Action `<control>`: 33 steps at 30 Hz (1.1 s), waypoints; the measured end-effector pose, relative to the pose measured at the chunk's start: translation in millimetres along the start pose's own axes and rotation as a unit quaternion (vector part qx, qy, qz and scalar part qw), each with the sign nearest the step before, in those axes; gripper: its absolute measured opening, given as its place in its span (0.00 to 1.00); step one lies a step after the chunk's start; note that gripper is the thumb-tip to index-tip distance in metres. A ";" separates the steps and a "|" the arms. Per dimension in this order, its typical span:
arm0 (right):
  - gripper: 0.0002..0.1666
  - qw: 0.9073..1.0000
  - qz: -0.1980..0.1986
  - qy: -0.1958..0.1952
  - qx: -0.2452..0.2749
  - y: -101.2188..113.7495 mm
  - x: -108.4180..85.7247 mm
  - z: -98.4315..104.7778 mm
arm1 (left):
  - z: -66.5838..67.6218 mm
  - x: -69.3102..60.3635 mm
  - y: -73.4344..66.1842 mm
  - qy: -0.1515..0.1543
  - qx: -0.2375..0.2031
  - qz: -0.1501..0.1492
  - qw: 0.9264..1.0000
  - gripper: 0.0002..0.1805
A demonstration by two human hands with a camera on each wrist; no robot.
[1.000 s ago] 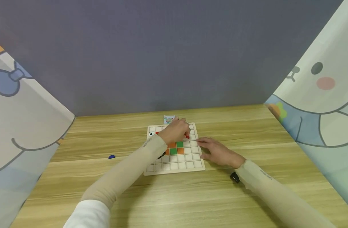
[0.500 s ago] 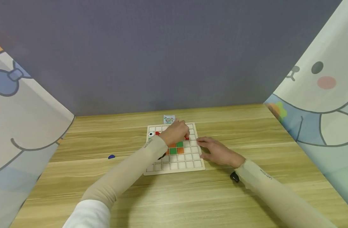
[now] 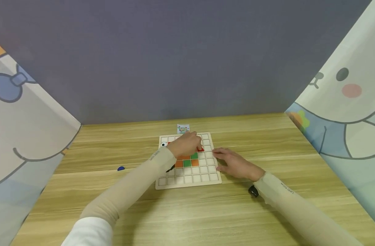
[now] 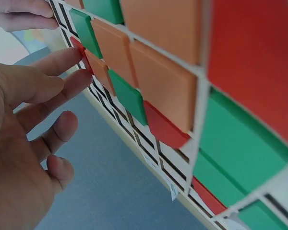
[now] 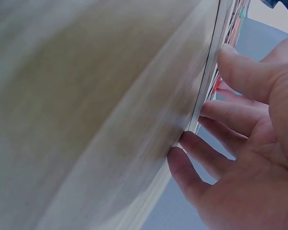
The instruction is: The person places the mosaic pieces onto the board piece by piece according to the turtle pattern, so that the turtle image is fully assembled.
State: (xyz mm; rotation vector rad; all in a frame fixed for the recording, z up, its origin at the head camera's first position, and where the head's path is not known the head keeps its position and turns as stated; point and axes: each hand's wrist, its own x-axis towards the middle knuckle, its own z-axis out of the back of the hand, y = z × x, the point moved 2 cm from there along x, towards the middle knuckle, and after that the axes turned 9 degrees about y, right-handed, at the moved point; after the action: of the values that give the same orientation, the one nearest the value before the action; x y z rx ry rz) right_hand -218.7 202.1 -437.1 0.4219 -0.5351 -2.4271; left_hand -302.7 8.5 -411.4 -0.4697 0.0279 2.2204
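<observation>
In the head view, a pale wooden grid board (image 3: pixel 188 185) lies on the table with orange, green and red tiles in its cells. My left hand (image 3: pixel 184 145) reaches over it and hides part of the pattern. Two of its fingertips touch a small red tile (image 4: pixel 82 51) in the left wrist view, while the thumb stays off that tile and the other fingers bend loosely. My right hand (image 3: pixel 234 164) lies at the board's right side, its spread fingertips touching the edge in the right wrist view. A white eye tile (image 3: pixel 163 145) sits at the board's upper left.
A small picture card (image 3: pixel 183 128) lies behind the board. Off to the left, a blue half-round tile (image 3: pixel 121 168) rests on the wooden table (image 3: pixel 187 218). A grey panel (image 3: pixel 181 61) rises behind the table, with cartoon-printed sheets on both sides.
The red tile stood tilted under my left fingers and now lies flatter on the board. My left hand has shifted slightly left, uncovering more of it. My right hand has stayed put.
</observation>
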 end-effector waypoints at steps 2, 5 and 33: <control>0.35 1.000 -0.001 0.000 0.001 0.3 0.1 -0.2 | -0.6 -4.4 1.8 0.000 0.008 -0.004 1.000 0.17; 0.36 1.000 -0.005 0.001 0.001 -0.5 0.2 -0.8 | -0.3 -13.7 5.3 -0.018 0.020 -0.015 1.000 0.16; 0.36 1.000 -0.004 0.006 0.001 0.8 -0.8 -0.4 | -75.7 -215.5 80.8 -0.133 -0.023 0.003 0.991 0.28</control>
State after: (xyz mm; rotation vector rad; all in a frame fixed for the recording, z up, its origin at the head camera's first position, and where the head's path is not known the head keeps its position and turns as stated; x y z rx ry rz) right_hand -217.5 201.9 -437.0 0.4408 -0.5319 -2.4304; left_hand -215.6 -217.4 -419.3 -0.1948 -0.1632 2.2763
